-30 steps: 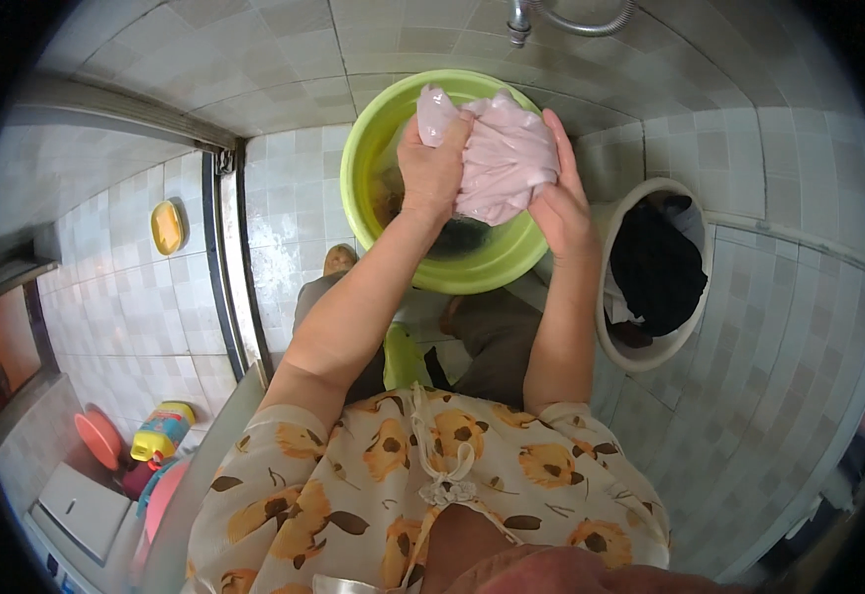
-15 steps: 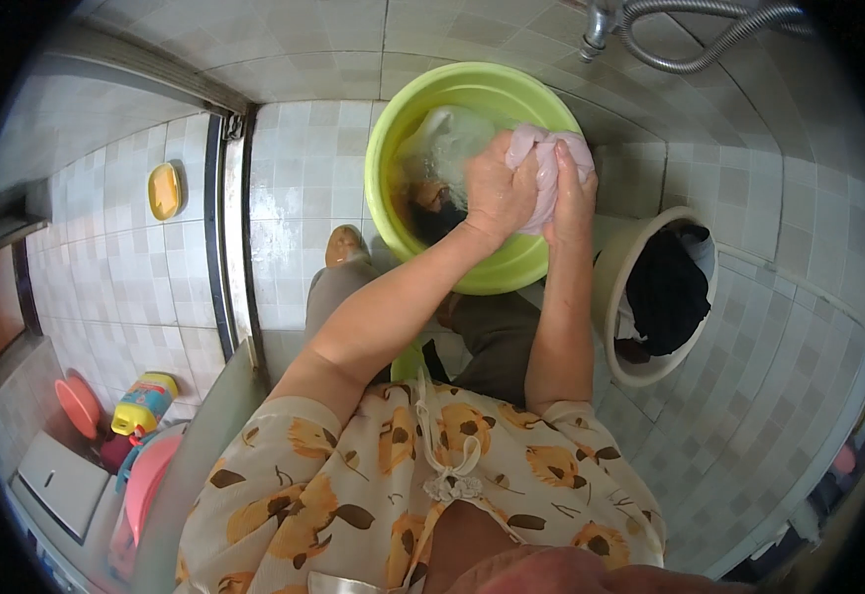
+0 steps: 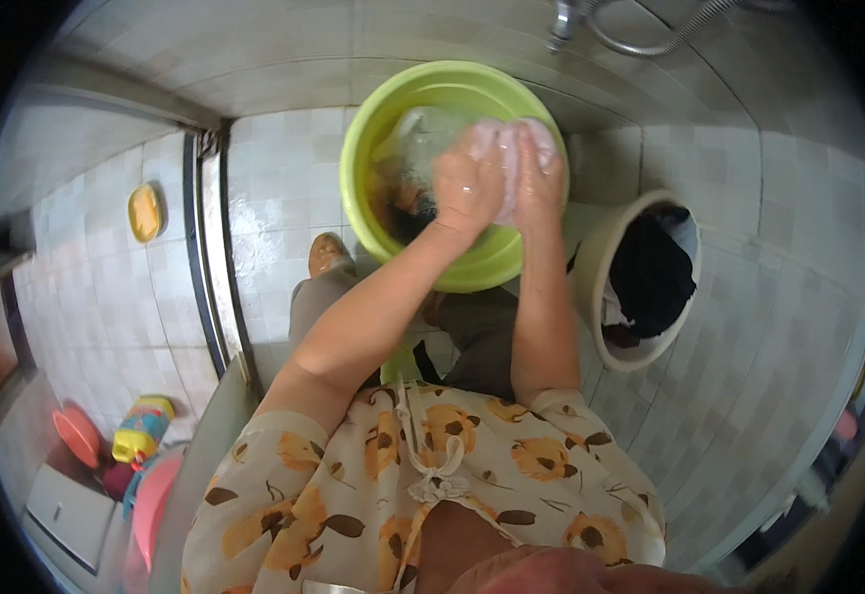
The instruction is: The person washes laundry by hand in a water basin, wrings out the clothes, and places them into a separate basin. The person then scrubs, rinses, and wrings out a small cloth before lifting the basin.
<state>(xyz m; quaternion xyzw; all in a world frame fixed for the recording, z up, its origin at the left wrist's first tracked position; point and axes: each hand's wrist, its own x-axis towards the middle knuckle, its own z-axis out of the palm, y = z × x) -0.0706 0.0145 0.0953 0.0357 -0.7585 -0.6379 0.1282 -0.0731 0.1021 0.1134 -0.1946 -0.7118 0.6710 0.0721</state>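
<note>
Between my hands is a bunched, wet, pale pink cloth point(image 3: 508, 170), held above the right side of a lime-green basin point(image 3: 356, 188). My left hand point(image 3: 469, 186) is closed on its left side, and my right hand point(image 3: 536, 183) grips its right side with the fingers pointing up. The cloth's exact kind is hidden by the folds. Cloudy water point(image 3: 434, 144) fills the basin, with dark cloth point(image 3: 407, 213) soaking at its left and a pale piece near the far side.
A cream bucket point(image 3: 592, 287) of black clothes point(image 3: 653, 272) stands right of the basin. A metal shower hose point(image 3: 650, 48) hangs at the back wall. To the left are a door track point(image 3: 216, 247), a yellow soap dish point(image 3: 145, 213) and a yellow bottle point(image 3: 143, 428).
The whole view has shifted slightly, so everything sits further left. My hands still grip the pink cloth over the basin, pressed a little closer together and blurred by motion.
</note>
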